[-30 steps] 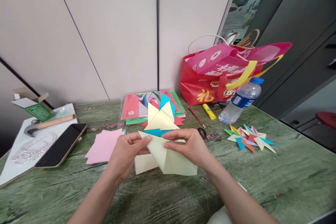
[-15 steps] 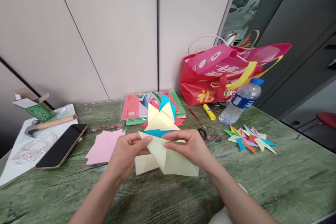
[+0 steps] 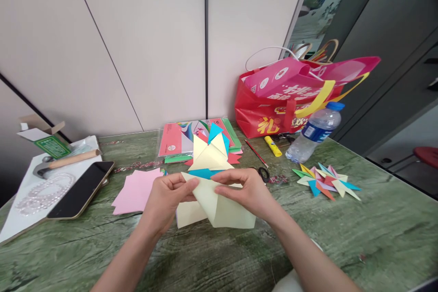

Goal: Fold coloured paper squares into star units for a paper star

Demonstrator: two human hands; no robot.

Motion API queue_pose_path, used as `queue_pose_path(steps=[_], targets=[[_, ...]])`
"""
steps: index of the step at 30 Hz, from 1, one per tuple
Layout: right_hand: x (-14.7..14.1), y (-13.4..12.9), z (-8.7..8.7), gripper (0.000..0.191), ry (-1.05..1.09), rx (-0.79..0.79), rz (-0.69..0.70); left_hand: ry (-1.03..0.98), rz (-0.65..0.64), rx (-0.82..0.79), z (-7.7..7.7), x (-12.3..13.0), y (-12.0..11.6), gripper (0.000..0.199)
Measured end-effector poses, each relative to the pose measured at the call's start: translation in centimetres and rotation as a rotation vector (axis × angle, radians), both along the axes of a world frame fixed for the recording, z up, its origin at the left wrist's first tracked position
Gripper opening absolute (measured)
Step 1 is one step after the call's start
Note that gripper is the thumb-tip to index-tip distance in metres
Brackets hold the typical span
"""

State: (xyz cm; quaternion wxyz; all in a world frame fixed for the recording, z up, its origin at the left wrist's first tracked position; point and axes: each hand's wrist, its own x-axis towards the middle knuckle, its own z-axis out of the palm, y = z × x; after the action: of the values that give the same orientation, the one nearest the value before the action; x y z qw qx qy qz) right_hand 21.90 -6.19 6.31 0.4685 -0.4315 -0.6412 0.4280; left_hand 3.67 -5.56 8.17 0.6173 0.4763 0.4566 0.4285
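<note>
A pale yellow sheet of paper (image 3: 229, 212), folded over on its left side, is held up off the table between my hands. My left hand (image 3: 173, 194) pinches its upper left, near a pointed corner. Thumb and fingers of my right hand (image 3: 244, 189) close on the top edge, a little right of the middle. Below and behind it lies another cream paper (image 3: 189, 214), partly covered. Just beyond my fingers are folded yellow pieces (image 3: 208, 157) and folded blue pieces (image 3: 215, 133), with red points showing beneath them.
Pink papers (image 3: 137, 191) lie left, near a phone (image 3: 82, 190) and a hammer (image 3: 68, 160). Paper packs (image 3: 176, 139) rest against the wall. Rightward are a pencil (image 3: 256, 153), glue stick (image 3: 273, 146), scissors (image 3: 263, 174), bottle (image 3: 313, 134), red bag (image 3: 263, 109) and folded paper stars (image 3: 328, 181).
Both hands keep their pinch in nearly the same place. The lower right corner of the yellow sheet has shifted slightly left.
</note>
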Motion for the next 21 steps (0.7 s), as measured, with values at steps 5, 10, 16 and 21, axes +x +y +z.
queue_pose_path(steps=[5,10,16,21], targets=[[-0.08,0.06,0.08,0.015,-0.035,-0.033,-0.019,0.018,-0.005,0.001,-0.04,0.08,0.01,0.017],[-0.17,0.11,-0.1,0.01,-0.1,-0.04,-0.033,0.026,-0.007,-0.002,-0.23,0.12,-0.03,0.016],[-0.32,0.08,-0.18,0.009,-0.07,-0.017,-0.065,0.029,-0.044,0.008,0.01,0.26,-0.01,0.022],[-0.4,0.16,-0.06,0.009,-0.013,-0.011,-0.13,0.022,-0.168,-0.04,-0.2,0.95,-0.4,0.03]])
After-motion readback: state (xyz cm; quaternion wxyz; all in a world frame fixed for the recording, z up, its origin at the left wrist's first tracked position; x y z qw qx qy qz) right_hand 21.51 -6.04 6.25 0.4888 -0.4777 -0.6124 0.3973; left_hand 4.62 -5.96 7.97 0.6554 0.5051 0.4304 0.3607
